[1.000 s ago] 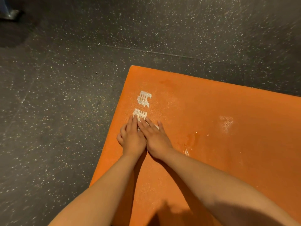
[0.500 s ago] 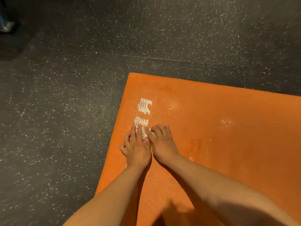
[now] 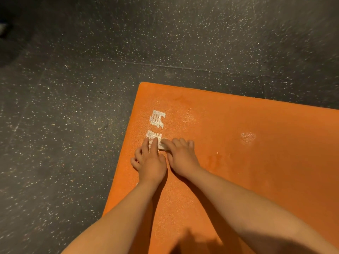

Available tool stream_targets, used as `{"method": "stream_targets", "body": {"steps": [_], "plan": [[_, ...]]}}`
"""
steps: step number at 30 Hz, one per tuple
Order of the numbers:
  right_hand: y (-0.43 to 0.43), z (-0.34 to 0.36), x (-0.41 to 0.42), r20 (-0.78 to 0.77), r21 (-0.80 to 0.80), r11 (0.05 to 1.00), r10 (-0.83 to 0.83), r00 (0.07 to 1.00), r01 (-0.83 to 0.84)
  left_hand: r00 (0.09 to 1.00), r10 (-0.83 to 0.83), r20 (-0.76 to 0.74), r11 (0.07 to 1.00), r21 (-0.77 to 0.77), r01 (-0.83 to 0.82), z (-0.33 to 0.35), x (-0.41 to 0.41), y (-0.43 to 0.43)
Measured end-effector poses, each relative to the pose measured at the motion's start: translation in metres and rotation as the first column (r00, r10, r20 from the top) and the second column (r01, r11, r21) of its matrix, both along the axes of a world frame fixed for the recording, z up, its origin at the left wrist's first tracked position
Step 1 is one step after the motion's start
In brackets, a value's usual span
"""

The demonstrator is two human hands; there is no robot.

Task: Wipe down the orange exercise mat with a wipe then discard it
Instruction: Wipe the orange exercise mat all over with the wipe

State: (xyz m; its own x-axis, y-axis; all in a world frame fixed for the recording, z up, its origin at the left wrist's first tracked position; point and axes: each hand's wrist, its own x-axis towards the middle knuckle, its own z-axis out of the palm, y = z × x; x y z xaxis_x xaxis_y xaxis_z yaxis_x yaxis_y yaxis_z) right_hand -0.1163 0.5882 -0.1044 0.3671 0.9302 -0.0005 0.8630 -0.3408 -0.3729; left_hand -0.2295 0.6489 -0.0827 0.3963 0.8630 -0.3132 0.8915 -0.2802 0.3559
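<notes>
The orange exercise mat [image 3: 256, 171] lies on the floor, its far left corner in view, with a white printed logo [image 3: 157, 119] near that corner. Wet shiny patches show on the mat to the right. My left hand [image 3: 150, 162] lies flat on the mat with straight fingers reaching onto the lower part of the logo. Beside it and touching it, my right hand [image 3: 181, 156] has curled fingers that grip a small white wipe [image 3: 162, 146]. Only a bit of the wipe shows, between the two hands.
Dark speckled rubber flooring [image 3: 73, 107] surrounds the mat on the left and beyond, with a seam line running across it. A dark object sits at the far left edge [image 3: 2, 28].
My right hand's fingers have gone from flat to curled, and the white wipe has come into sight between the hands. Both hands stay by the logo.
</notes>
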Motion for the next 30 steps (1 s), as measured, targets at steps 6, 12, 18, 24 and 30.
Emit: {"method": "stream_targets", "body": {"steps": [6, 12, 18, 24, 30], "plan": [[0.000, -0.002, 0.059, 0.011, -0.010, 0.861, -0.508, 0.861, 0.508, 0.993, -0.118, -0.008, 0.992, -0.038, 0.118, -0.001, 0.013, 0.010], [0.020, -0.002, 0.001, -0.017, -0.034, 0.998, -0.050, 0.999, 0.050, 0.997, -0.082, 0.013, 0.996, -0.038, 0.082, -0.008, 0.009, 0.010], [0.016, 0.001, 0.060, 0.112, -0.134, 0.928, -0.335, 0.936, 0.348, 0.993, -0.120, -0.004, 0.992, -0.049, 0.120, -0.008, 0.006, 0.014], [0.034, 0.017, 0.018, -0.006, -0.235, 0.967, -0.106, 0.994, 0.101, 0.999, -0.035, 0.021, 0.999, -0.029, 0.036, -0.003, 0.019, 0.014], [0.031, 0.010, 0.070, 0.090, -0.237, 0.928, -0.273, 0.958, 0.286, 0.999, -0.035, 0.023, 0.999, 0.010, 0.035, -0.007, 0.026, 0.032]]}}
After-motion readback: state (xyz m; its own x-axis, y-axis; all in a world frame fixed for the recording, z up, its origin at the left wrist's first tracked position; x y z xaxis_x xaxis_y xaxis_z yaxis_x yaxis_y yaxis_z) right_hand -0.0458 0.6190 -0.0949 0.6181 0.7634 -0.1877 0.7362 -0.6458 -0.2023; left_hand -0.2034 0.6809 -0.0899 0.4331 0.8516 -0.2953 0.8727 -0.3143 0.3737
